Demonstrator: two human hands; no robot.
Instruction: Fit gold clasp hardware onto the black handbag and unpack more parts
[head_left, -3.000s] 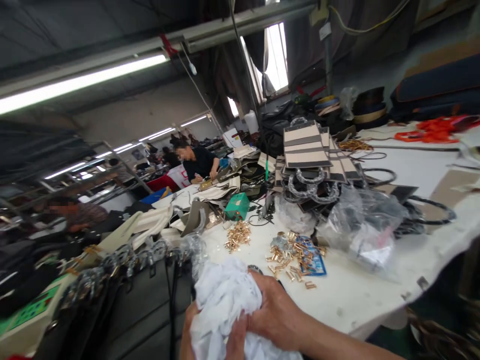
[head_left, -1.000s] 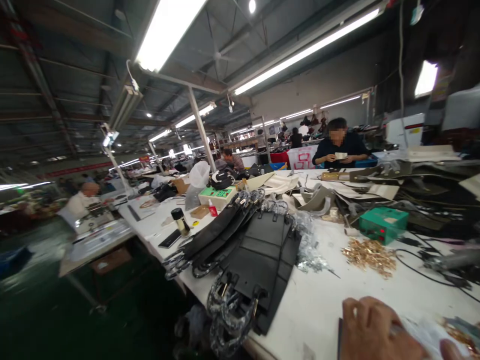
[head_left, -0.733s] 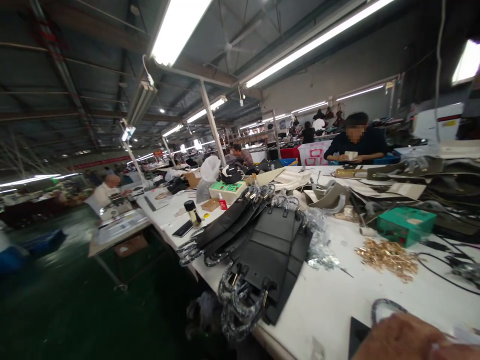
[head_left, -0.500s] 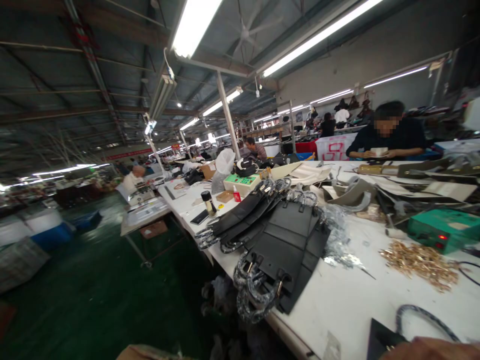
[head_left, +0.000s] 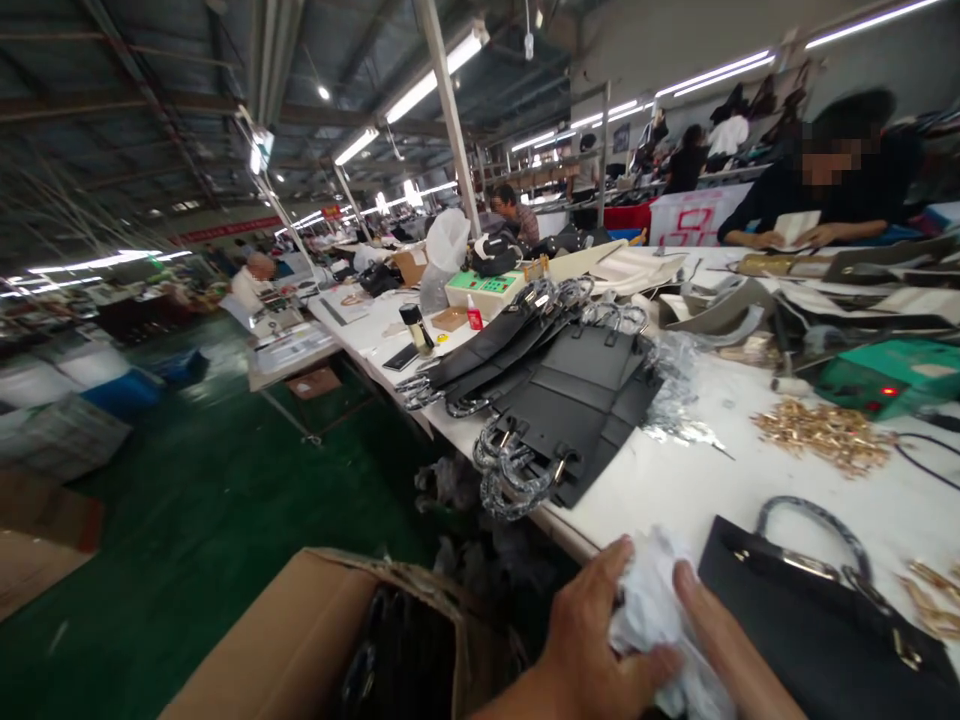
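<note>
Between my two hands, near the table's front edge, is a crumpled white wad (head_left: pixel 652 595) of thin paper or plastic. My left hand (head_left: pixel 581 645) closes round its left side, fingers up and thumb across the front. Against its right side presses a digit of my right hand (head_left: pixel 731 635); the other fingers are out of sight. Just right of them lies a black bag piece (head_left: pixel 810 620) with a plastic-wrapped handle (head_left: pixel 814 520) and gold-coloured fittings. An open cardboard box (head_left: pixel 300 630) with dark plastic-wrapped things inside stands below on the left.
Black handled panels (head_left: pixel 570 400) are stacked along the table edge. Gold-coloured metal parts (head_left: pixel 821 435) lie in a heap beside a green machine (head_left: pixel 896 375). Farther back are a red bottle (head_left: pixel 474 315) and a control box (head_left: pixel 484 288). A co-worker (head_left: pixel 832 180) sits across the table.
My view has tipped downward, bringing the cardboard box and more of the black bag piece into sight. Both my hands now show, with the white wad between them.
</note>
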